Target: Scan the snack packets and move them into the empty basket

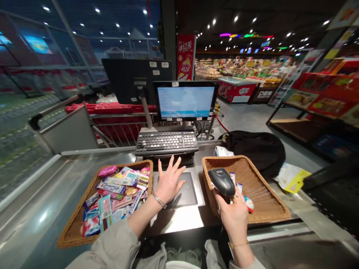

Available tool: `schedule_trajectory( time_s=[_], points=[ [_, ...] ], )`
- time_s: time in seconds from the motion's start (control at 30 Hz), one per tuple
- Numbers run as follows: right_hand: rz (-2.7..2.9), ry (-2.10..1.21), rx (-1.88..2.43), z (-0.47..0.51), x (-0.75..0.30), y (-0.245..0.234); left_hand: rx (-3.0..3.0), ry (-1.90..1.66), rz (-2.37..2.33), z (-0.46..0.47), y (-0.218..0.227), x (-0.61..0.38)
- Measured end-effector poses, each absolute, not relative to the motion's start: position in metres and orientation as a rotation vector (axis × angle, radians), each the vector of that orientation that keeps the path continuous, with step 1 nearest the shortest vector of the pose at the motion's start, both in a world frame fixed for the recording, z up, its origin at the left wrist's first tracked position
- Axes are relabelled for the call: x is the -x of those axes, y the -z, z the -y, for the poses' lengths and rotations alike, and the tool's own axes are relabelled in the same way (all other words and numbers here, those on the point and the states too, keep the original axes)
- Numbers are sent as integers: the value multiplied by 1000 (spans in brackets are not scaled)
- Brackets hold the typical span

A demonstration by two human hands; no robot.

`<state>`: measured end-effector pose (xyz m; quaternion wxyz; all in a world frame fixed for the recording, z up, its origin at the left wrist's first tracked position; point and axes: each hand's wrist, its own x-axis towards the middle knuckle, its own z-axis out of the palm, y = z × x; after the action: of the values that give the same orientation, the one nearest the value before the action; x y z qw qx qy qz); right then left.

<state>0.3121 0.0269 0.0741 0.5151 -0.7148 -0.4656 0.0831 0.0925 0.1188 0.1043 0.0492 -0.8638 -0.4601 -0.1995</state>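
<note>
My left hand (169, 182) hovers open, fingers spread, over the dark flat scanner plate (188, 191) between two wicker baskets, holding nothing. A bracelet circles its wrist. My right hand (234, 213) grips a black handheld barcode scanner (223, 181) over the near edge of the right basket (269, 209), which holds a few small packets (248, 203). The left basket (73, 228) is full of several colourful snack and candy packets (117, 194).
A keyboard (166, 142) and a lit monitor (185, 101) stand just beyond the baskets. A black bag (256, 149) and yellow-white leaflets (291, 177) lie at the right. Red shopping trolleys (117, 119) sit behind the counter; shop shelves (322, 97) line the right.
</note>
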Motion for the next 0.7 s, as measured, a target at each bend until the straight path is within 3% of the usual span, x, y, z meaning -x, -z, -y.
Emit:
schedule_trajectory(
  time_s=[0.7],
  points=[
    [1659,-471,1478,-70,-211,-61,2199,553,2046,-54,-77,38]
  ],
)
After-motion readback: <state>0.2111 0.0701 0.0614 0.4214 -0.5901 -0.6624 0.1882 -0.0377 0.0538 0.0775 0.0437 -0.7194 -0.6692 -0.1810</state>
